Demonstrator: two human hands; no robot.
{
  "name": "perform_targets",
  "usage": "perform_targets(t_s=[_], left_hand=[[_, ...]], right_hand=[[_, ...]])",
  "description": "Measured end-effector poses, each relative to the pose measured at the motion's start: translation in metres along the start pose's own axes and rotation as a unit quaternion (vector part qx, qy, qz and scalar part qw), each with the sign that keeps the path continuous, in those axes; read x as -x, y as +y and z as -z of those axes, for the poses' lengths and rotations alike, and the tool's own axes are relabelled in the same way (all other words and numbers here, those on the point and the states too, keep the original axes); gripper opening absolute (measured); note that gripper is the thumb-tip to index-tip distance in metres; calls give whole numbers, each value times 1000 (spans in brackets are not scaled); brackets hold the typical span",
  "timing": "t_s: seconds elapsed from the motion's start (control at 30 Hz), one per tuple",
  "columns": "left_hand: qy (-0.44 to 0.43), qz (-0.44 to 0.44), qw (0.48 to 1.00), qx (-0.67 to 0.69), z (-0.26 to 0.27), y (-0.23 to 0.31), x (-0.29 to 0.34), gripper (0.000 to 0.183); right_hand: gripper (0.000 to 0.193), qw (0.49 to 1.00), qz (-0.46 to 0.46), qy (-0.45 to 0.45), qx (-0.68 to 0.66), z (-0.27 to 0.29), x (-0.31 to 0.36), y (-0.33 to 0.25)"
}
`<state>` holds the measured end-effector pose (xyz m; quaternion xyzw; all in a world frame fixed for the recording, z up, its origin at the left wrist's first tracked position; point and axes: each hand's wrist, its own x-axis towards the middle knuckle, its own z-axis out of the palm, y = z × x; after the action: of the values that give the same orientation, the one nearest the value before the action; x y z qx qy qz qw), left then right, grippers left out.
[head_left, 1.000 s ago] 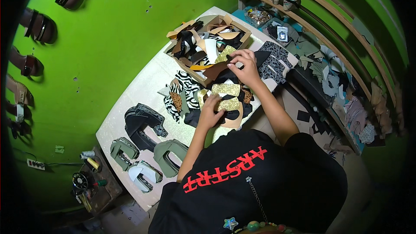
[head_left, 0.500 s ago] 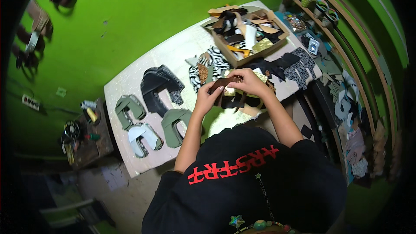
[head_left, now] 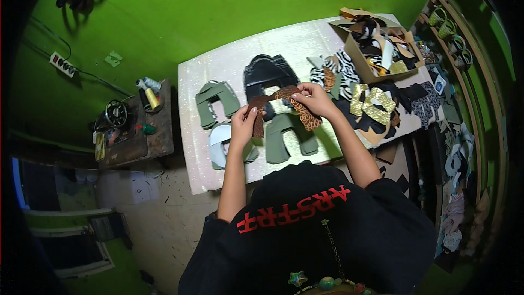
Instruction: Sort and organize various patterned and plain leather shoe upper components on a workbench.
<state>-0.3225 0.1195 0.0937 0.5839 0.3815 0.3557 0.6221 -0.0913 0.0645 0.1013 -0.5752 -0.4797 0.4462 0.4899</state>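
Between my hands hangs a brown, leopard-patterned U-shaped cut piece [head_left: 307,116], its near side darker and plainer. My left hand [head_left: 243,122] pinches its left end, and my right hand [head_left: 316,100] grips it on the patterned right side. Directly beneath lies a stack of olive-green U-shaped pieces [head_left: 277,141]. A black stack [head_left: 261,75] of the same shape lies just beyond. To the left are another olive-green stack [head_left: 205,110] and a pale blue-white one [head_left: 216,141], partly hidden by my left forearm.
On the table's right are zebra-striped scraps [head_left: 346,68], gold glitter pieces [head_left: 380,110] and a cardboard box [head_left: 367,71] heaped with offcuts. A low wooden stand [head_left: 136,142] at left holds thread cones [head_left: 153,98]. Shelves [head_left: 464,104] line the right side.
My hands have moved left from the scraps near the box to above the U-shaped stacks, bringing the brown piece along. It is now spread out between them. The view has shifted left.
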Motion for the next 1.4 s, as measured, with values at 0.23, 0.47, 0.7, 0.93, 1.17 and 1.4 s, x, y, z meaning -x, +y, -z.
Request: perform_targets(t_s=[0.23, 0.47, 0.7, 0.93, 1.17, 1.4], left_hand=[[136, 43, 990, -19, 105, 0, -1, 20], [178, 54, 980, -72, 191, -38, -38, 18], [190, 91, 971, -114, 218, -85, -80, 21], [260, 91, 935, -225, 224, -101, -90, 18], [351, 7, 835, -424, 182, -48, -70, 28], [329, -40, 854, -401, 153, -21, -44, 20]], right_hand=[[21, 995, 34, 31, 87, -105, -68, 6], [13, 984, 71, 79, 146, -182, -129, 18], [15, 970, -17, 141, 196, -211, -152, 43], [12, 958, -30, 154, 239, -222, -157, 45], [24, 932, 50, 192, 302, -222, -142, 38], [22, 969, 154, 110, 158, -185, -81, 22]])
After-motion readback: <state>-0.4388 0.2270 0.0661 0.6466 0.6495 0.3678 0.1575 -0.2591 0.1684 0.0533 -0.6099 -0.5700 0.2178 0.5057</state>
